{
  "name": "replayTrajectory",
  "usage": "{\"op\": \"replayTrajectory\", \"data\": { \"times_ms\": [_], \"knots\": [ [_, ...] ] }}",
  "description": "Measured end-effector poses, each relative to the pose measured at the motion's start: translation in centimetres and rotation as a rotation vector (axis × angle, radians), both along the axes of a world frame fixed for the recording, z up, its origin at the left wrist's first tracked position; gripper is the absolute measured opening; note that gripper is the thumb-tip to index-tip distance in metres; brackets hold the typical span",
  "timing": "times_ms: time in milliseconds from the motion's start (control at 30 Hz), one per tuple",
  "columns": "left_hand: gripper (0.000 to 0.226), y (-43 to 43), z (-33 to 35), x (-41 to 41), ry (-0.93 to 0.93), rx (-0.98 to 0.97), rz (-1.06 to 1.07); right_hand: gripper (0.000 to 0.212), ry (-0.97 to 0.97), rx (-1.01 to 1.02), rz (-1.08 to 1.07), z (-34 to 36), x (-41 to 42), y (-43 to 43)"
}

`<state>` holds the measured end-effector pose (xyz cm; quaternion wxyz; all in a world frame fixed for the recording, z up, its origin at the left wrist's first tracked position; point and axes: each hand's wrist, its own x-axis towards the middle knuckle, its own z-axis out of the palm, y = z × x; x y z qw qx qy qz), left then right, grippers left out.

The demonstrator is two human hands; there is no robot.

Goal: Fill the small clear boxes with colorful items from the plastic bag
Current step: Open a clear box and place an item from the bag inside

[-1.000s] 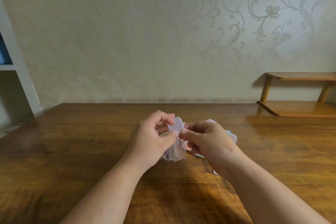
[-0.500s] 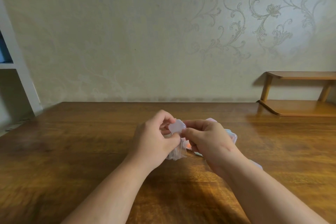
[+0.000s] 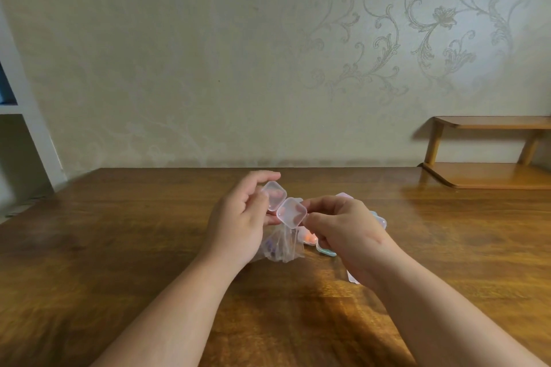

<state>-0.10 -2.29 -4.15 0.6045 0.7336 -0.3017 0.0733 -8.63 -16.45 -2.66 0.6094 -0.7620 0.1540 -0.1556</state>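
A small clear box is held open above the table, its two square halves spread side by side. My left hand grips the far half between thumb and fingers. My right hand pinches the near half at its right edge. Below the box lies a clear plastic bag with small purple items inside, partly hidden by my left hand. Several more small boxes lie behind my right hand: one with orange contents, a teal-edged one and a pinkish one.
The wooden table reaches back to a patterned wall. A low wooden shelf stands at the back right. A white shelving unit rises at the left edge.
The small box, shut a second ago, now stands open with its halves spread apart. Both hands stayed over the bag.
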Motion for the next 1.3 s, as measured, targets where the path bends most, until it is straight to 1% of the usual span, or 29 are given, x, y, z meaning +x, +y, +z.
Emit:
{"op": "replayTrajectory", "data": {
  "times_ms": [133,200,333,433,600,767,900,1000,1200,1267,1300],
  "knots": [
    [0.044,0.0,0.3,0.0,0.028,0.059,-0.038,0.009,0.007,-0.006,0.014,0.0,0.1,-0.3],
    [0.042,0.1,0.2,0.0,0.032,0.081,-0.057,0.011,0.012,0.000,0.012,0.1,0.0,-0.2],
    [0.035,0.3,0.0,-0.2,-0.021,0.264,-0.054,0.015,0.008,0.015,0.000,0.2,0.1,-0.2],
    [0.036,0.3,0.1,-0.3,-0.043,0.289,-0.043,0.012,0.006,0.022,-0.018,0.2,0.2,-0.4],
    [0.039,0.1,0.6,-0.7,-0.033,0.309,0.065,0.005,-0.145,0.083,-0.067,0.2,0.1,-0.8],
    [0.039,-0.1,0.9,-1.0,-0.029,0.330,0.069,0.015,-0.171,0.137,-0.112,0.3,0.3,-0.9],
    [0.040,-0.2,0.8,-1.0,-0.029,0.367,0.098,0.016,-0.165,0.104,-0.117,0.2,0.4,-0.9],
    [0.043,-0.2,0.6,-0.9,-0.036,0.330,0.122,0.017,-0.160,0.087,-0.170,-0.1,0.6,-1.1],
    [0.052,0.0,0.7,-0.4,0.063,0.137,0.245,0.017,-0.143,-0.020,-0.214,-0.4,0.9,-1.6],
    [0.049,0.0,0.7,-0.2,0.085,0.141,0.258,0.015,-0.153,-0.085,-0.228,-0.7,1.1,-1.7],
    [0.045,0.0,0.6,-0.2,0.094,0.192,0.254,0.014,-0.156,-0.124,-0.231,-0.8,1.1,-1.8]
  ]
}}
